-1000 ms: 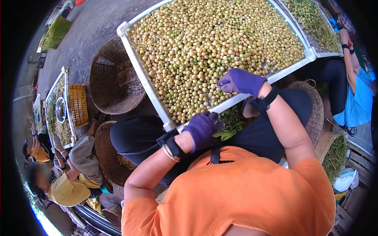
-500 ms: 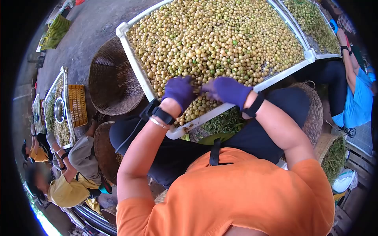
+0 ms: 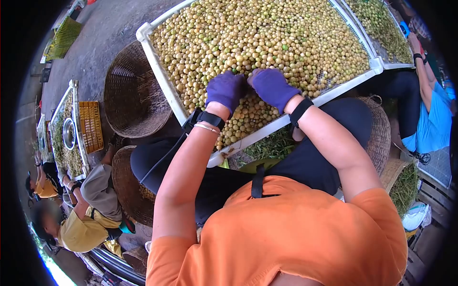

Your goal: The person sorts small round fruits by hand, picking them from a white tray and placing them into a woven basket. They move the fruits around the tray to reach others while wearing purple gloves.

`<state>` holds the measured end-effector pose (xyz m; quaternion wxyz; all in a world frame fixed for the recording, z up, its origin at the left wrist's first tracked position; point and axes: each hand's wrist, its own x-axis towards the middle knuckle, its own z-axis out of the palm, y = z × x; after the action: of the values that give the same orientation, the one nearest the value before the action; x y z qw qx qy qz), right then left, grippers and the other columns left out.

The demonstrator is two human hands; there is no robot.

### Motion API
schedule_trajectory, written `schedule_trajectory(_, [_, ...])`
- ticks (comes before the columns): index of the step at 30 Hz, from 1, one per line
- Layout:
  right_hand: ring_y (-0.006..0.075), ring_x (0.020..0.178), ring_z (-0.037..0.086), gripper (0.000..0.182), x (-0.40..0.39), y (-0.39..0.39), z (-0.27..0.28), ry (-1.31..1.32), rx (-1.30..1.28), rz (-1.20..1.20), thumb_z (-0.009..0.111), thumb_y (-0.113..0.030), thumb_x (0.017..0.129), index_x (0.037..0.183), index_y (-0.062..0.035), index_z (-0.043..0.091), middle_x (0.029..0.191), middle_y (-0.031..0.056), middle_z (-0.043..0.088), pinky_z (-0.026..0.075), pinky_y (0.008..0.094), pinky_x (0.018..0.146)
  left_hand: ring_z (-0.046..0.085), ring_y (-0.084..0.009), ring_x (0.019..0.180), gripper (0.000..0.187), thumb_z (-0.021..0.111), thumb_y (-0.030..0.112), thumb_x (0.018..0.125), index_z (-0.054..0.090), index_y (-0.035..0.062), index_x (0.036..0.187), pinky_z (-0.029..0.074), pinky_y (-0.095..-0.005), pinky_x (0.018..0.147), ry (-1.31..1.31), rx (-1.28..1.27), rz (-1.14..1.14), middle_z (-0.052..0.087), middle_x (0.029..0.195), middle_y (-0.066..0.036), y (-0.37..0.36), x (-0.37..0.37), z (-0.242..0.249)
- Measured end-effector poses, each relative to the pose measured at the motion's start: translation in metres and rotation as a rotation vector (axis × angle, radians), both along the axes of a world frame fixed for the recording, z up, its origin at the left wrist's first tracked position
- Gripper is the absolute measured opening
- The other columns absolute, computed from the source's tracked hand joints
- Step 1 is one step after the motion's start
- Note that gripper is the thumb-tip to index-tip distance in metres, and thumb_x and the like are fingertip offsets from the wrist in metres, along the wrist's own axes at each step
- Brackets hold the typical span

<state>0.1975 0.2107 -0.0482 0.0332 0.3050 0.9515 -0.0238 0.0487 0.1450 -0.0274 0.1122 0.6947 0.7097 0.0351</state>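
A large white-framed tray (image 3: 164, 78) is heaped with small round yellow-green fruits (image 3: 257, 35). Both my hands are at its near side, in purple gloves. My left hand (image 3: 226, 89) lies over the fruits with its fingers curled down toward the middle. Close to its right, my right hand (image 3: 274, 86) is bent the same way, fingertips turned in among the fruits. The fingers of both look closed, and whatever they hold is hidden beneath the gloves. A dark gap shows between the hands.
A deep wicker basket (image 3: 135, 90) stands left of the tray, and another basket (image 3: 129, 186) holds some fruits. Green stems (image 3: 272, 148) lie under the tray's near edge. One person in blue (image 3: 434, 114) sits at right, another in yellow (image 3: 86, 233) at left.
Both hands have moved slightly up and away from me over the fruits, with their fingers more curled in. The fruits just below them are more exposed.
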Motion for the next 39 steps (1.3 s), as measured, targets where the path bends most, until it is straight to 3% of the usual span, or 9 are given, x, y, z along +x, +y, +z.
schedule_trajectory(3, [0.0255, 0.074, 0.065, 0.014, 0.006, 0.007, 0.002, 0.156, -0.065, 0.042, 0.062, -0.017, 0.080, 0.091, -0.0096, 0.067, 0.081, 0.0098, 0.063, 0.050, 0.0382, 0.066, 0.065, -0.0314, 0.093, 0.019, 0.061, 0.031, 0.083, 0.072, 0.0175, 0.093, 0.052, -0.0402, 0.076, 0.020, -0.084, 0.034, 0.065, 0.099, -0.012, 0.000, -0.008, 0.002])
schedule_trajectory(11, [0.0088, 0.056, 0.054, 0.025, 0.025, 0.019, 0.048, 1.017, -1.348, -0.556, 0.059, -0.027, 0.091, 0.094, -0.0018, 0.062, 0.068, 0.0006, 0.055, 0.045, 0.0236, 0.048, 0.063, -0.0338, 0.093, 0.024, 0.057, 0.031, 0.087, 0.068, 0.0122, 0.098, 0.050, -0.0436, 0.079, -0.027, -0.169, 0.171, 0.065, 0.099, -0.015, -0.019, -0.038, 0.010])
schedule_trajectory(19, [0.0109, 0.057, 0.057, 0.022, 0.022, 0.019, 0.040, 0.822, -1.449, -0.496, 0.063, -0.021, 0.087, 0.092, -0.0001, 0.062, 0.073, 0.0023, 0.060, 0.049, 0.0247, 0.054, 0.063, -0.0359, 0.092, 0.025, 0.059, 0.029, 0.088, 0.065, 0.0087, 0.102, 0.049, -0.0407, 0.080, -0.613, -0.013, 0.325, 0.066, 0.098, -0.017, -0.034, -0.046, -0.009])
schedule_trajectory(22, [0.0126, 0.058, 0.058, 0.020, 0.019, 0.013, 0.040, 0.465, -0.932, -0.318, 0.063, -0.020, 0.085, 0.095, -0.0026, 0.063, 0.072, 0.0044, 0.061, 0.049, 0.0267, 0.056, 0.064, -0.0331, 0.092, 0.024, 0.060, 0.027, 0.087, 0.066, 0.0102, 0.102, 0.050, -0.0395, 0.080, -0.622, -0.107, 0.166, 0.067, 0.095, -0.015, -0.047, -0.037, 0.010])
schedule_trajectory(27, [0.0350, 0.095, 0.061, 0.030, 0.013, -0.010, 0.024, -0.011, -0.404, 0.054, 0.072, -0.027, 0.076, 0.097, -0.0071, 0.064, 0.101, 0.0165, 0.061, 0.049, 0.0433, 0.080, 0.065, -0.0297, 0.088, 0.020, 0.065, 0.023, 0.082, 0.065, 0.0170, 0.101, 0.051, -0.0380, 0.076, -0.626, -0.437, -0.168, 0.066, 0.096, -0.012, -0.096, 0.028, 0.039])
schedule_trajectory(29, [0.0318, 0.087, 0.063, 0.028, 0.016, -0.010, 0.015, 0.050, -0.374, 0.089, 0.069, -0.027, 0.080, 0.098, -0.0070, 0.064, 0.096, 0.0158, 0.061, 0.050, 0.0421, 0.076, 0.065, -0.0324, 0.082, 0.015, 0.064, 0.021, 0.080, 0.066, 0.0149, 0.094, 0.052, -0.0398, 0.070, -0.417, -0.275, -0.514, 0.063, 0.099, -0.012, -0.110, 0.038, 0.033])
schedule_trajectory(34, [0.0171, 0.066, 0.060, 0.024, 0.013, 0.007, 0.039, 0.453, -0.958, -0.339, 0.058, -0.027, 0.090, 0.098, -0.0047, 0.064, 0.084, 0.0089, 0.061, 0.050, 0.0334, 0.058, 0.061, -0.0346, 0.072, 0.007, 0.059, 0.010, 0.081, 0.064, 0.0113, 0.086, 0.049, -0.0440, 0.061, -0.222, 0.037, -0.145, 0.058, 0.085, -0.014, -0.066, 0.004, 0.007])
schedule_trajectory(37, [0.0092, 0.061, 0.055, 0.028, 0.019, 0.014, 0.044, 1.041, -1.429, -0.473, 0.054, -0.028, 0.094, 0.101, -0.0027, 0.062, 0.081, 0.0022, 0.059, 0.048, 0.0244, 0.051, 0.060, -0.0353, 0.090, 0.017, 0.063, 0.016, 0.082, 0.065, 0.0106, 0.099, 0.049, -0.0431, 0.078, -0.323, 0.083, -0.003, 0.059, 0.097, -0.017, -0.021, -0.018, 0.000])
schedule_trajectory(39, [0.0098, 0.062, 0.056, 0.028, 0.017, 0.018, 0.046, 1.115, -1.452, -0.504, 0.054, -0.028, 0.095, 0.104, -0.0021, 0.061, 0.082, 0.0028, 0.059, 0.049, 0.0254, 0.051, 0.061, -0.0345, 0.090, 0.016, 0.058, 0.019, 0.085, 0.065, 0.0137, 0.099, 0.050, -0.0426, 0.076, -0.256, 0.078, -0.060, 0.060, 0.096, -0.015, -0.002, -0.016, -0.015])
